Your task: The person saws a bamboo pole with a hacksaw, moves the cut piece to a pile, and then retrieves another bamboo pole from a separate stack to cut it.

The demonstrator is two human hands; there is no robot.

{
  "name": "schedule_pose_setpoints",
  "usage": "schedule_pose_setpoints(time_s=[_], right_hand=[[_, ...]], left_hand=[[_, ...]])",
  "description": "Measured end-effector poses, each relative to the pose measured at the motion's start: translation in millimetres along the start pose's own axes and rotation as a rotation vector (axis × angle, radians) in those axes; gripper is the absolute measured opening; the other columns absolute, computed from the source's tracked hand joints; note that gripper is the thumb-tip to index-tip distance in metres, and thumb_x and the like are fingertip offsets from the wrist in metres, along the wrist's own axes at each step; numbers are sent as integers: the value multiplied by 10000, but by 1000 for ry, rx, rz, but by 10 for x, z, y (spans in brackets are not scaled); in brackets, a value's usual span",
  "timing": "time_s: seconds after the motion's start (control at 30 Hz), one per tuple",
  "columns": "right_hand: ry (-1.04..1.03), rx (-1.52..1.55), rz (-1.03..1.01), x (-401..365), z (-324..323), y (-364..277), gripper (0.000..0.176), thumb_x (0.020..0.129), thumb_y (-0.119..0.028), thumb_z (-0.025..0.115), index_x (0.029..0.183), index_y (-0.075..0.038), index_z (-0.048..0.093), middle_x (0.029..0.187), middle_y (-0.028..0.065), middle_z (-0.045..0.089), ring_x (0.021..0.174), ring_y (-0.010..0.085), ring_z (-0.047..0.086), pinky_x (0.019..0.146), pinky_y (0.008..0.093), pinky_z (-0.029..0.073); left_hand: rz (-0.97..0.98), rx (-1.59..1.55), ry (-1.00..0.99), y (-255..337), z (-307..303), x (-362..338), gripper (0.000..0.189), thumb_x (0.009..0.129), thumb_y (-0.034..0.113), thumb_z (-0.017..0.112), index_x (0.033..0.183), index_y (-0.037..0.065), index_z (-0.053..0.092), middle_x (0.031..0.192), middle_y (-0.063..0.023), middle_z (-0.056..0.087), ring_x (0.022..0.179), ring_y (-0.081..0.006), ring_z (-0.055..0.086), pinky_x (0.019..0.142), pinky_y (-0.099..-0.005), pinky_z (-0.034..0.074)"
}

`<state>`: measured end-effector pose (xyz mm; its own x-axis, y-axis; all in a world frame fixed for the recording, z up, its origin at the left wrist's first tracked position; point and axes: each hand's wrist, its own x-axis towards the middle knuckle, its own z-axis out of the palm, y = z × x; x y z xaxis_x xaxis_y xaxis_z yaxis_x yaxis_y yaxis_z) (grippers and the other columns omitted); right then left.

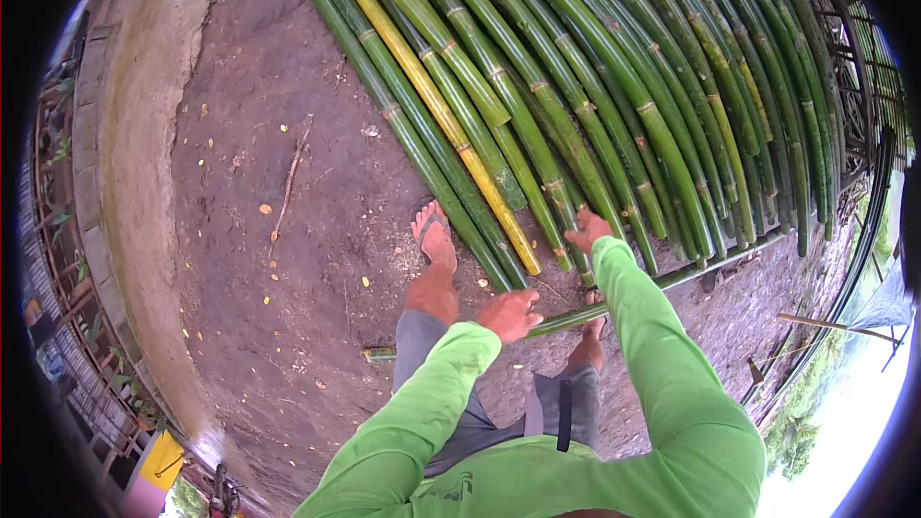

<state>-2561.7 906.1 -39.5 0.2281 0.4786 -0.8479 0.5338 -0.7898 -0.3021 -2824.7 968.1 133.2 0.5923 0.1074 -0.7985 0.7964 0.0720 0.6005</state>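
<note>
Many long green bamboo poles point(614, 86) lie side by side on the ground, their near ends pointing toward me. One yellow bamboo pole point(451, 129) lies among them on the left side. My right hand point(589, 230) is at the near ends, its fingers spread and touching a green pole. Lower and to the left, my left hand point(509, 316) hovers just in front of the pole ends, fingers loosely bent and apart, with nothing visible in it. Under the near ends runs a crosswise bamboo pole point(566, 319), partly covered by my left hand and leg.
My sandalled foot point(435, 230) stands beside the leftmost poles on bare brown soil point(269, 307) with scattered leaves and a thin stick point(291, 177). A concrete edge point(144, 134) runs along the left. A wooden-handled tool point(839, 328) is at the right.
</note>
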Motion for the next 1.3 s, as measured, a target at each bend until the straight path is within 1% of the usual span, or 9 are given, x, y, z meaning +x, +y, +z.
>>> schedule_pose_setpoints(time_s=[0.13,0.2,0.33,0.53,0.7,0.93,1.0,1.17,1.3], right_hand=[[226,-185,-194,1262,6,-1421,794,732,-271,750,1371,19,381,1369,246,442,1284,373,411,1094,393,332],[297,-210,-254,1606,-48,-2023,825,737,-243,751,1397,-3,319,1345,222,445,1253,380,413,1061,426,363],[517,-363,-186,2119,144,-2497,768,702,-280,791,1308,-19,399,1164,216,507,1156,359,496,962,450,430],[451,-508,-127,2366,228,-2465,541,683,-272,786,1086,-56,498,1096,161,531,997,303,598,860,401,474],[245,-387,-59,1836,498,-1876,570,662,-269,797,1086,-42,492,1087,161,520,1016,326,588,867,427,487],[-93,-360,252,377,1311,131,752,646,-319,809,1241,-71,421,1218,196,475,1121,380,538,943,478,459],[18,-354,269,-130,1266,304,780,635,-287,814,1284,-88,428,1262,178,471,1198,365,476,1004,525,382],[98,-241,147,-1525,721,978,792,648,-265,779,1342,-137,419,1316,129,474,1268,329,425,1073,549,290],[21,-7,532,-3250,699,1917,692,695,-325,727,1299,-98,476,1244,163,555,1196,339,513,1015,515,382]], left_hand=[[125,198,-310,-164,-229,-48,505,800,263,682,1209,22,512,1062,-231,621,998,-387,602,839,-482,480],[188,54,-136,-140,-366,-84,493,811,249,678,1208,8,512,1069,-230,618,999,-388,600,838,-479,482],[307,-239,-82,-115,-522,-135,484,834,235,665,1219,-14,510,1104,-227,615,1011,-388,594,855,-465,482],[254,-215,-54,-71,-696,-111,503,840,218,661,1258,-12,500,1179,-233,589,1052,-397,573,900,-444,470],[234,-125,-36,-38,-557,-39,536,815,209,672,1277,1,495,1207,-240,571,1080,-404,559,928,-443,455],[226,43,-76,-15,-177,83,574,762,211,716,1262,27,504,1168,-219,595,1056,-391,577,905,-441,472],[238,52,-46,-139,24,169,571,758,221,722,1260,46,513,1157,-212,606,1058,-390,578,900,-438,475],[-136,207,-130,161,114,263,555,750,272,732,1237,90,538,1042,-164,668,984,-330,638,860,-409,495],[-60,313,-6,-41,299,171,470,763,231,725,1171,55,574,938,-134,681,859,-301,663,792,-397,516]])
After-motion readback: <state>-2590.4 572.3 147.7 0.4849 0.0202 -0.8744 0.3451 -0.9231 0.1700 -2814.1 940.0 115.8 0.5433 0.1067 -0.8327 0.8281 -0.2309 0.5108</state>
